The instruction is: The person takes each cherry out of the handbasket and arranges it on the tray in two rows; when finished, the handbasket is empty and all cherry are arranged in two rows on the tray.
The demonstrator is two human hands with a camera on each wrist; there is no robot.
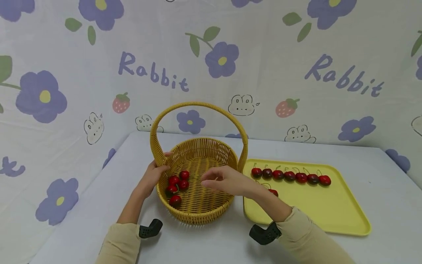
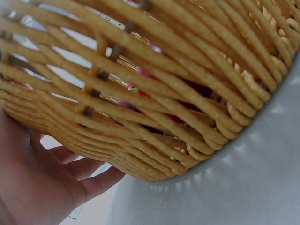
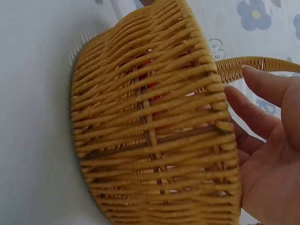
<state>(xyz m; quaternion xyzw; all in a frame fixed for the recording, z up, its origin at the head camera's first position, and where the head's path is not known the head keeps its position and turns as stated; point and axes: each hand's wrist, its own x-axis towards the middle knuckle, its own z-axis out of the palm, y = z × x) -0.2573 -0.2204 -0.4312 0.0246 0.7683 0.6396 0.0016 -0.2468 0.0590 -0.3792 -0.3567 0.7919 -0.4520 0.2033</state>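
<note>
A yellow wicker basket (image 1: 204, 216) with a tall hoop handle (image 1: 197, 105) stands mid-table, and several red cherries (image 1: 175, 200) lie in its left half. My left hand (image 1: 157, 171) grips the basket's left rim beside the handle's foot. In the left wrist view its fingers (image 2: 89, 180) lie against the woven wall (image 2: 164, 93). My right hand (image 1: 215, 180) hovers over the basket's inside with relaxed fingers and holds nothing. In the right wrist view its open palm (image 3: 269, 159) is beside the basket wall (image 3: 150, 140).
A yellow tray (image 1: 329, 209) lies right of the basket. It carries a row of several stemmed cherries (image 1: 289, 176), with one more (image 1: 273, 191) partly hidden behind my right wrist. A flower-print cloth backs the white table (image 1: 379, 176).
</note>
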